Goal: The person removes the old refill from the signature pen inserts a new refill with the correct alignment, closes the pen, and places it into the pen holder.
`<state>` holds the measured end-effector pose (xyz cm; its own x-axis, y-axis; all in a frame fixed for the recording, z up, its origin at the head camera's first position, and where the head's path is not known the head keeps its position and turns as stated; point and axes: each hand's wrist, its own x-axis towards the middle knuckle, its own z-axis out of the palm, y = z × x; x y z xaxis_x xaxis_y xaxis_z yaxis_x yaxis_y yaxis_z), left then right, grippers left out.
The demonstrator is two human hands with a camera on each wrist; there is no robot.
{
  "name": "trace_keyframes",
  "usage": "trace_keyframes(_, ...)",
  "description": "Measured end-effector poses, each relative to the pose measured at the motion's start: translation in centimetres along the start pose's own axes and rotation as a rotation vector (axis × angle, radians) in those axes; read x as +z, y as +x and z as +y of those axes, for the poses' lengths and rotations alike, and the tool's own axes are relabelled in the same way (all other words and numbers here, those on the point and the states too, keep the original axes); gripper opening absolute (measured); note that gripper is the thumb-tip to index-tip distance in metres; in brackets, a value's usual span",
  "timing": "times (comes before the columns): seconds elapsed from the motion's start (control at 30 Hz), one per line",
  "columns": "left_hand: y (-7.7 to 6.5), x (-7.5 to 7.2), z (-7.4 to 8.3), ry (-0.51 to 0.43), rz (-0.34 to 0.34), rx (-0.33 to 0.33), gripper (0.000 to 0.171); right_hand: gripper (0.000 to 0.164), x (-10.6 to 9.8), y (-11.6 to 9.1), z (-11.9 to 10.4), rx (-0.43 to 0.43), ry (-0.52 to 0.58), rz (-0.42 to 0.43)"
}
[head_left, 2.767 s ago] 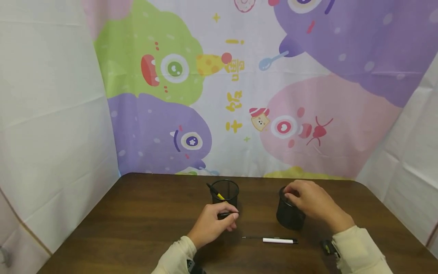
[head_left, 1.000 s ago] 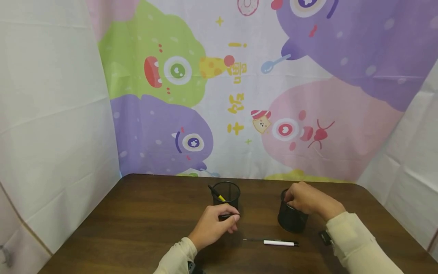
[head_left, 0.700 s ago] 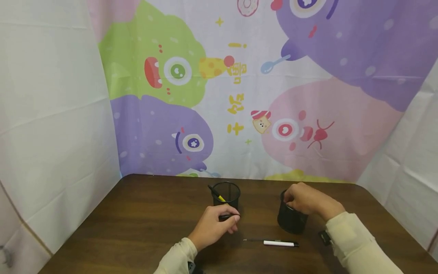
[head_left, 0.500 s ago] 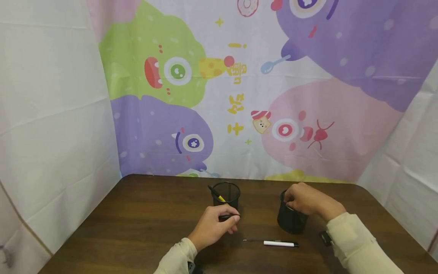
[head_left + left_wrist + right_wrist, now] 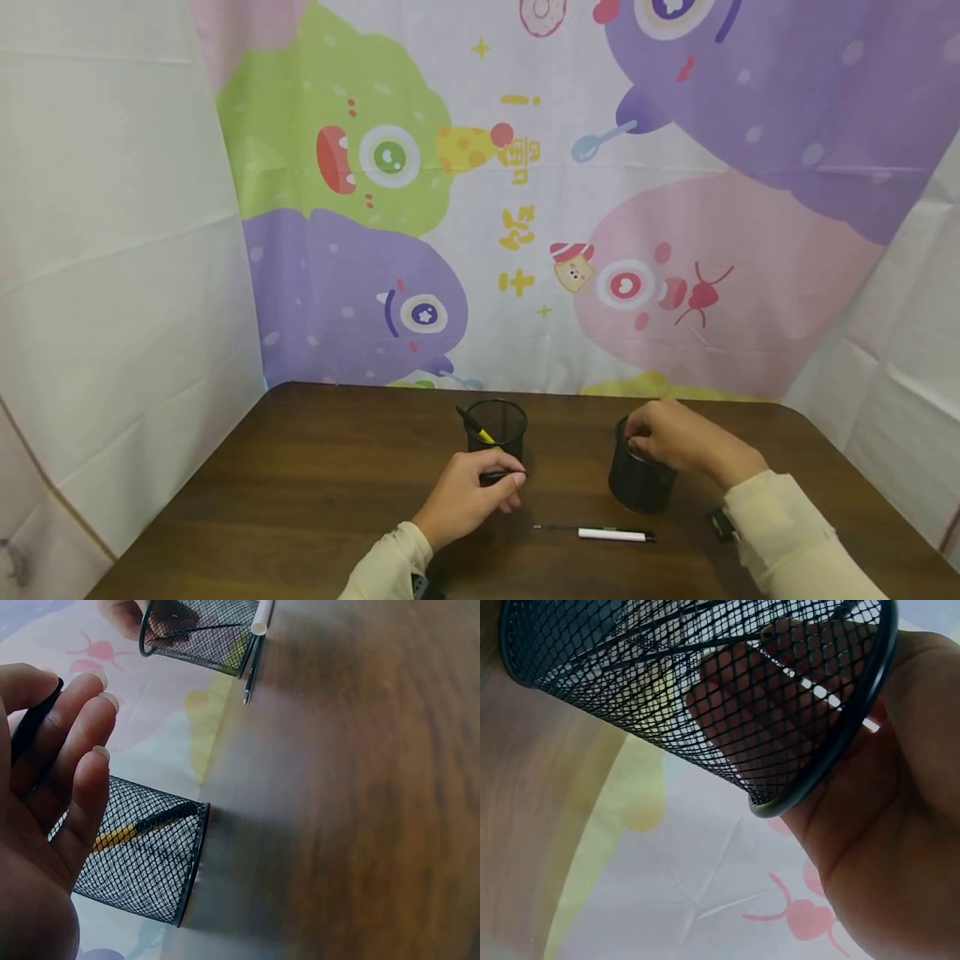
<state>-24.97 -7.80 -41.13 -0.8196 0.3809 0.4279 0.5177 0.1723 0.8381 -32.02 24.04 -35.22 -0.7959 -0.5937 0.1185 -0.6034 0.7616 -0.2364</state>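
Slightly left of the table's middle, my left hand (image 5: pixel 471 492) pinches a slim black pen piece (image 5: pixel 34 724) between thumb and fingers. It hovers just in front of the left mesh pen holder (image 5: pixel 507 429), where a black-and-yellow pen (image 5: pixel 477 425) leans. My right hand (image 5: pixel 686 437) reaches over the rim of the right mesh pen holder (image 5: pixel 637 482), fingers inside. Through the mesh in the right wrist view, those fingers (image 5: pixel 742 697) meet the end of a thin dark rod (image 5: pixel 682 649), like a pen refill. Their exact grip is partly hidden.
A white pen barrel with a black end (image 5: pixel 615 534) lies on the brown table (image 5: pixel 315 475) between the hands. Beside its left end is a thin dark refill with a metal tip (image 5: pixel 553 527). A cartoon-printed cloth (image 5: pixel 517 333) hangs behind the table.
My right hand went deeper into the right pen holder after the earliest frame; since half a second ago its wrist has shifted slightly right. The left hand keeps its pinch, nearly still.
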Motion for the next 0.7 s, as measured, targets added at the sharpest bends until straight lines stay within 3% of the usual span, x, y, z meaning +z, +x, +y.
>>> trace_keyframes(0.7, 0.12, 0.01, 0.24, -0.002, 0.003, 0.002, 0.006, 0.003, -0.25, -0.32, -0.38, 0.025, -0.042, 0.193)
